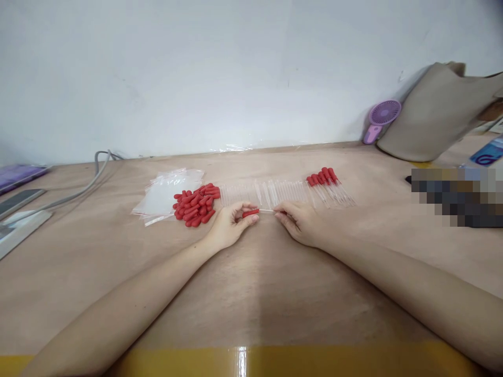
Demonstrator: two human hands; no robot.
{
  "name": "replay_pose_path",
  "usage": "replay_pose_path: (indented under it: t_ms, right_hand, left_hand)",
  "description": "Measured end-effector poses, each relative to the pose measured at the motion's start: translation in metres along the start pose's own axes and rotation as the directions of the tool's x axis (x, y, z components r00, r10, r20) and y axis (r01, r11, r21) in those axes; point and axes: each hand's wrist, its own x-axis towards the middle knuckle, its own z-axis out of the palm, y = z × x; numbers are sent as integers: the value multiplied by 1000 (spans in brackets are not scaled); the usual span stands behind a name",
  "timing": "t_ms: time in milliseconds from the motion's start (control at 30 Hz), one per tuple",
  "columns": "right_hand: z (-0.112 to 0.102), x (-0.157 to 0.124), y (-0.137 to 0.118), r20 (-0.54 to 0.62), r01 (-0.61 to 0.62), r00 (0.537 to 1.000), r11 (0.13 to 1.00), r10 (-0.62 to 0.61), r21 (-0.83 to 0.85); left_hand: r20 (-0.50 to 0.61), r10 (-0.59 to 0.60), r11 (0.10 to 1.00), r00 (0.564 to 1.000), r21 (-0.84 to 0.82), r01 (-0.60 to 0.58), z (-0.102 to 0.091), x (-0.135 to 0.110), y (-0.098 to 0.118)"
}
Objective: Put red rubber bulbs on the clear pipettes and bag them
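Observation:
My left hand [231, 225] pinches a red rubber bulb [250, 213] between thumb and fingers. A clear thin dropper tube [267, 211] runs from the bulb's end to my right hand [298, 222], whose thumb and fingertips are closed on its other end. How deep the tube sits in the bulb I cannot tell. Just beyond my hands lies a row of clear tubes [259, 192]. A pile of loose red bulbs [194, 205] rests beside my left hand. Behind my right hand, several droppers fitted with red bulbs [324, 177] lie side by side.
Clear plastic bags [167, 191] are stacked behind the bulb pile. A grey cable [84, 187] and a phone-like device [19, 203] lie at the left. A purple handheld fan [382, 118] leans by a beige container [422, 115] at the back right. Yellow tape [188, 361] lines the front edge.

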Motion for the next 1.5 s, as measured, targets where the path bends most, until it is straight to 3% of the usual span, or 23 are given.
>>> replay_pose_path:
  t_ms: [333,500,700,867,1067,1167,1300,1500]
  right_hand:
    - [-6,4,-1,62,8,998,978,-21,207]
    - [-6,4,4,157,-38,988,963,-4,266]
    - [-9,2,3,130,23,991,999,-26,25]
    - [-11,3,-3,78,80,995,976,-65,-202]
    - [-11,1,2,52,3,999,1000,-3,3]
    - [-12,0,3,72,28,997,999,-32,45]
    - [-7,-2,5,30,104,994,993,-106,58]
    - [-2,-2,0,18,100,995,995,-101,19]
  left_hand:
    - [80,-3,1000,997,-29,6,0,-4,13]
    - [107,-36,998,994,-44,41,2,-4,12]
    - [118,23,992,993,120,-37,4,-7,13]
    - [21,84,956,996,281,-87,7,-7,13]
    - [16,21,986,1000,164,-24,6,-4,11]
    - [-7,-14,994,1000,105,15,6,-4,13]
    - [48,-21,994,999,104,16,8,-5,14]
    - [78,11,992,997,125,-21,8,-7,10]
